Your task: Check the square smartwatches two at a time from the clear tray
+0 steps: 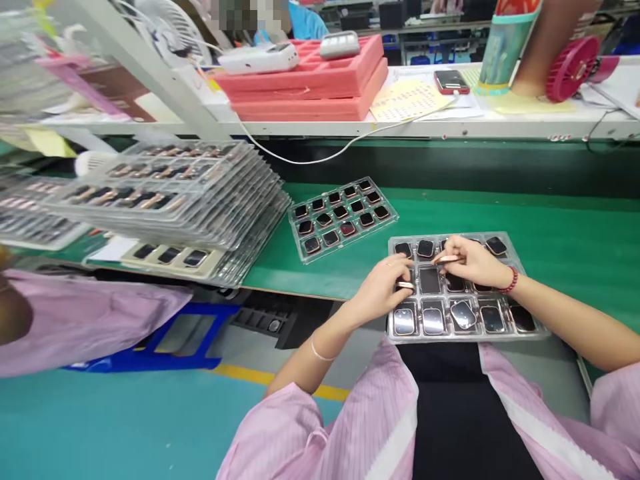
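A clear plastic tray [467, 335] of square watch bodies with dark screens lies in front of me at the table's front edge. My left hand [381, 288] is closed at its left side, fingers pinching a watch body [406, 285] with a rose-gold rim. Over the tray's upper middle, my right hand [475, 262] pinches another watch body [449, 259], held edge-on. Between the two hands, one tray pocket [429, 281] has no watch in it. One watch body [463, 315] in the front row sits crooked. My right fingers and palm hide part of the back rows.
A second filled tray [345, 220] lies on the green table [565, 227]. Tall stacked trays [220, 220] stand to the left. Behind is a white shelf [320, 129] with red foam boxes [310, 80], a phone [451, 82] and a hanging white cable [300, 162]. Another person's sleeve [90, 313] shows at left.
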